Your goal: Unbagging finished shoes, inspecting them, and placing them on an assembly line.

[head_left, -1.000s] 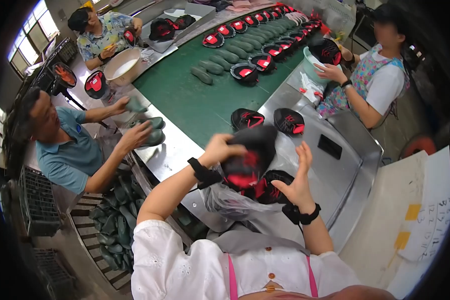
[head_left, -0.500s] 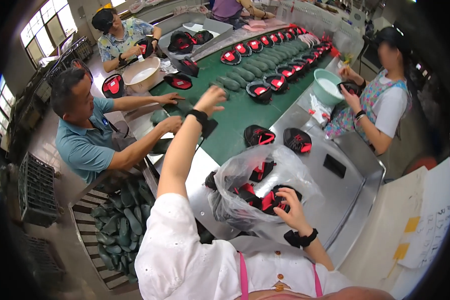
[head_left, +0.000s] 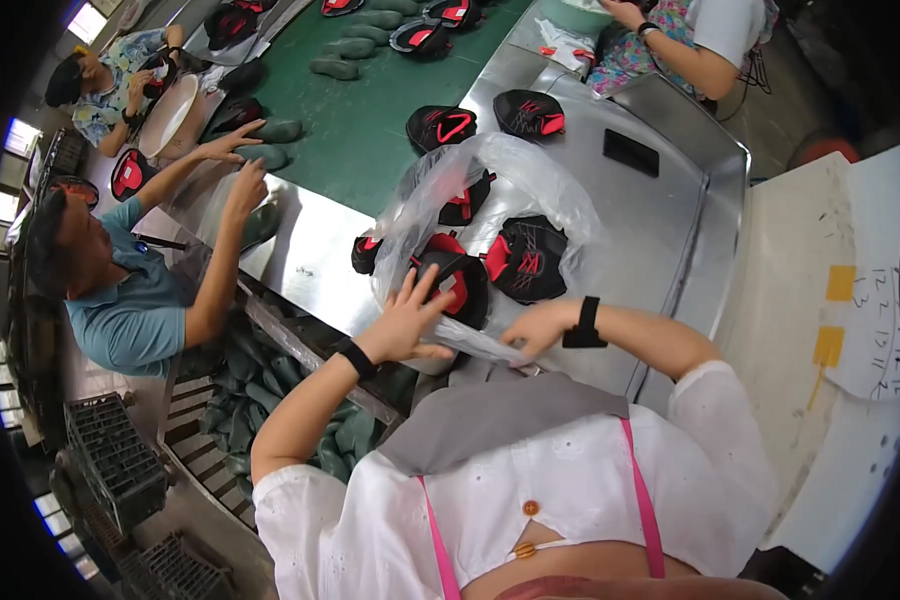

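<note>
A clear plastic bag (head_left: 560,185) lies wide open on the metal table in front of me, with several black and red shoe uppers inside. One laced upper (head_left: 532,262) is at its right side. Another upper (head_left: 470,292) sits near the bag's front edge, partly behind my left fingers. My left hand (head_left: 408,318) is spread open over the near left rim, touching or just above the plastic. At the near right rim, my right hand (head_left: 540,326) is closed, gripping the gathered plastic bag. Its fingertips are partly hidden.
Two uppers (head_left: 530,113) and a dark phone-like slab (head_left: 631,152) lie beyond the bag. A green conveyor (head_left: 345,110) carries green shoe lasts and uppers. At left, a person in a blue shirt (head_left: 130,300) handles lasts above a crate of lasts (head_left: 235,400). Another person works far right.
My left hand has come back from above the green conveyor to the bag's near rim. My right hand has moved from over the uppers to that rim and closed. The view has tilted down.
</note>
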A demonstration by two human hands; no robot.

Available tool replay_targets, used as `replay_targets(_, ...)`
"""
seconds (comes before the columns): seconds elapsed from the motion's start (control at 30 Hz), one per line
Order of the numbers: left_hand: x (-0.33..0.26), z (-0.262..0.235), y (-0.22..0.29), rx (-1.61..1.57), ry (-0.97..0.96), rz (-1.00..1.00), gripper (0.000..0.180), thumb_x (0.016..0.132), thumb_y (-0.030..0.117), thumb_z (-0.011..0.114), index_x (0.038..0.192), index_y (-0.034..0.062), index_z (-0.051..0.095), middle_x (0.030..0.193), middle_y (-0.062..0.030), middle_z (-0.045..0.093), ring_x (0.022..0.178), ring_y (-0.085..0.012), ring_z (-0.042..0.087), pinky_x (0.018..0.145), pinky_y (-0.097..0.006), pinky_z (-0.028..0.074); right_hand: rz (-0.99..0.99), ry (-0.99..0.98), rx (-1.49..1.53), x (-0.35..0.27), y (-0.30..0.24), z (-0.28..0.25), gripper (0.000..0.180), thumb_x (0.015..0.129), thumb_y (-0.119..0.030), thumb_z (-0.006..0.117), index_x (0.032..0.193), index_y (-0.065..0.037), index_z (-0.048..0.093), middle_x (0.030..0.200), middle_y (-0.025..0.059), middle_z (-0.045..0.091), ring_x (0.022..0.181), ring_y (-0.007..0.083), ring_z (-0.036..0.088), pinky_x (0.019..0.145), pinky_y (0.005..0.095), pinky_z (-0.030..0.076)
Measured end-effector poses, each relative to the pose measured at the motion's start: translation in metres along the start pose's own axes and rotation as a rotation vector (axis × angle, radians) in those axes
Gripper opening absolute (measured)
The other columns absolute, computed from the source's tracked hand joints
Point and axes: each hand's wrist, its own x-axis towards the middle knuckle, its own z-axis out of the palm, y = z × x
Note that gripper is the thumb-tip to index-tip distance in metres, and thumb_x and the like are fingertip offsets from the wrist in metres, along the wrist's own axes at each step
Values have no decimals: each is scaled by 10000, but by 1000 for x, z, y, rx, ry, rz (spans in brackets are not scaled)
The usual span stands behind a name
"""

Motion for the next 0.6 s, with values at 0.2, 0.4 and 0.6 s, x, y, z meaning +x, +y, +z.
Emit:
replay_targets(0.2,35,-12,-35,430,69,-572,623,801,359,562,1327,102,351,1407,-181,266,1272,-468,217,905,-670,276,170,516,-426,41,-14,-107,751,674,-323,694,1277,-15,370,1245,232,439,1144,352,446,955,381,374)
replay_targets(0.4,43,-10,-30,435,241,-652,560,743,264,602,1251,95,439,1386,-149,319,1238,-423,311,842,-657,345,158,165,77,130,7,-155,757,595,-307,776,1190,37,458,1123,199,539,1034,320,527,838,412,458)
replay_targets(0.6,5,-10,-90,203,205,-729,275,800,306,588,915,58,620,971,-138,612,860,-315,582,732,-449,458,18,493,71,125,35,-147,263,781,-274,613,810,-13,634,645,98,610,518,179,600,433,310,454)
